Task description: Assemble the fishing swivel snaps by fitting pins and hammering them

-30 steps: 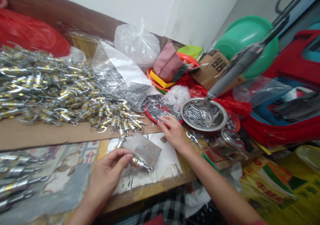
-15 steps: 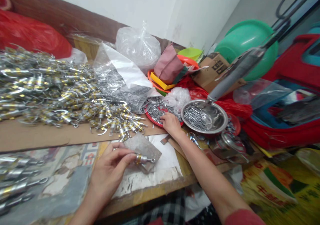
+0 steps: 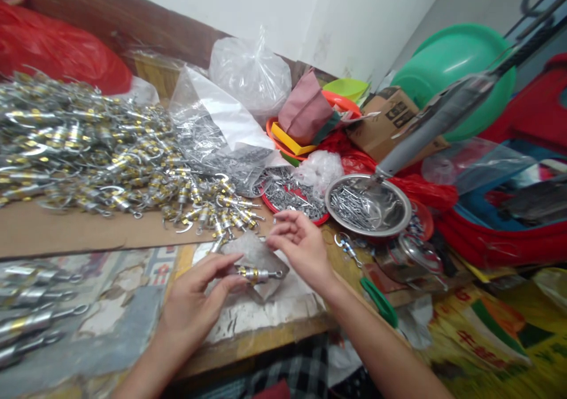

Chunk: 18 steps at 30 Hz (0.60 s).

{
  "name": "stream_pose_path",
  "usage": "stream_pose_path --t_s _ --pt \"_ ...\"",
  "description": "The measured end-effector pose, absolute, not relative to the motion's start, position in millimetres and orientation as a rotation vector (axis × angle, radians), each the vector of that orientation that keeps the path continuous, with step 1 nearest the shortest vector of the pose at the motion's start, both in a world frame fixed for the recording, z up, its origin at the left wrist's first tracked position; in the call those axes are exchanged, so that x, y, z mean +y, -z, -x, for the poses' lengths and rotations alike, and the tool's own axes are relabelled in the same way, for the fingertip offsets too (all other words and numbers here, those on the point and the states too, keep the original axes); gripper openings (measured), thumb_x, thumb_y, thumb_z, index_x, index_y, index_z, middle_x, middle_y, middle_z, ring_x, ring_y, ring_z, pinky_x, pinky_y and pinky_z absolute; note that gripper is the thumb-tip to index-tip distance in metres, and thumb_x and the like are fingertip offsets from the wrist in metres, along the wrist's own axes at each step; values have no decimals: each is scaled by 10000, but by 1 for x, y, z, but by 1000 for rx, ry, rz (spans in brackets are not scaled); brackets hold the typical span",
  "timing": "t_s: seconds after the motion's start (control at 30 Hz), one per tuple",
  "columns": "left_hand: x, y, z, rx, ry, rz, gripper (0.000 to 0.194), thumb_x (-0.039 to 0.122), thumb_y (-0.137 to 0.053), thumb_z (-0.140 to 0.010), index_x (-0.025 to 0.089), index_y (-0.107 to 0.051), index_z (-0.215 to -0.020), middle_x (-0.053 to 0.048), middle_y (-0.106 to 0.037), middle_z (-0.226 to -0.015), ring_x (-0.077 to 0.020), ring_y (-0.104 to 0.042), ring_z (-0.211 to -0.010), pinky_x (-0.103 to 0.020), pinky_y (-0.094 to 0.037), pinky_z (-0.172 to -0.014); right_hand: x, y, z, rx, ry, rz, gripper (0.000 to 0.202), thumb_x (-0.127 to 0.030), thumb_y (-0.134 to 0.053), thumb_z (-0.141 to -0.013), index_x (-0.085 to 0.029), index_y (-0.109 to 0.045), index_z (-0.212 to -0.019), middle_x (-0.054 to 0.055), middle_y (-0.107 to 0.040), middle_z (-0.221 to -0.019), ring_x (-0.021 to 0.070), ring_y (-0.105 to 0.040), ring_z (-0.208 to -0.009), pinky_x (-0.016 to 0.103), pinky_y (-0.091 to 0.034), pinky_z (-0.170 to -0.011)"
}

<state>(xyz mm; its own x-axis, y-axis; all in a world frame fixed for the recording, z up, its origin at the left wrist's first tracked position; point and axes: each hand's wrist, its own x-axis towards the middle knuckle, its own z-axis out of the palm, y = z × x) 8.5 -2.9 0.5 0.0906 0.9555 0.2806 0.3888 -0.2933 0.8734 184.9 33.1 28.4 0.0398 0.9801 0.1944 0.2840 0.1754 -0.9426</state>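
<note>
Between its thumb and fingers my left hand (image 3: 201, 296) holds a silver metal fitting (image 3: 259, 274) with a yellow band and a small ring at its right end. The fitting lies level over a grey block (image 3: 254, 248), which stands on a white, worn sheet (image 3: 283, 310). My right hand (image 3: 303, 251) is just above and right of the block, its fingers bent inward. Something tiny may be at its fingertips, too small to make out. Behind it sits a red tray (image 3: 322, 219) of small metal pieces.
A heap of hooked metal fittings (image 3: 101, 145) covers cardboard (image 3: 66, 228) at left. Several larger fittings (image 3: 39, 322) lie in front. A steel bowl (image 3: 401, 222) of metal pins, a grey-handled tool (image 3: 438, 115) and a green-handled thing (image 3: 380, 301) are at right.
My right hand has drawn back from the red tray toward the block and the fitting. My left hand still holds the fitting in nearly the same place. The view has shifted slightly.
</note>
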Motion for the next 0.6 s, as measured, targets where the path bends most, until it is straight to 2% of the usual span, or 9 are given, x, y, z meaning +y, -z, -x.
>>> stream_pose_path --t_s 0.1,0.23,0.6 --pt "-4 -4 -8 1386 -1183 -1741 274 272 -649 -669 202 -668 -933 1 -679 -696 -150 -611 -614 -247 -494 -606 8 -34 -158 -1291 -1152 1186 343 -138 -675 -594 -194 -532 -900 -55 -625 -619 97 -593 -567 203 -472 -562" --pt "-5 -6 -8 1341 -1231 -1803 218 242 -632 -678 214 -690 -886 -15 -708 -760 -173 -641 -700 -258 -506 -639 1 -32 -150 -1183 -1265 1162 348 -121 -686 -573 -192 -525 -872 -64 -625 -589 89 -575 -539 196 -455 -551" --pt "-5 -5 -6 1239 -1191 -1806 153 213 -600 -717 210 -712 -821 -14 -688 -736 -141 -621 -673 -218 -468 -618 0 -27 -153 -1164 -1249 1131 343 -122 -685 -588 -199 -495 -864 -66 -627 -576 94 -581 -519 206 -473 -541"
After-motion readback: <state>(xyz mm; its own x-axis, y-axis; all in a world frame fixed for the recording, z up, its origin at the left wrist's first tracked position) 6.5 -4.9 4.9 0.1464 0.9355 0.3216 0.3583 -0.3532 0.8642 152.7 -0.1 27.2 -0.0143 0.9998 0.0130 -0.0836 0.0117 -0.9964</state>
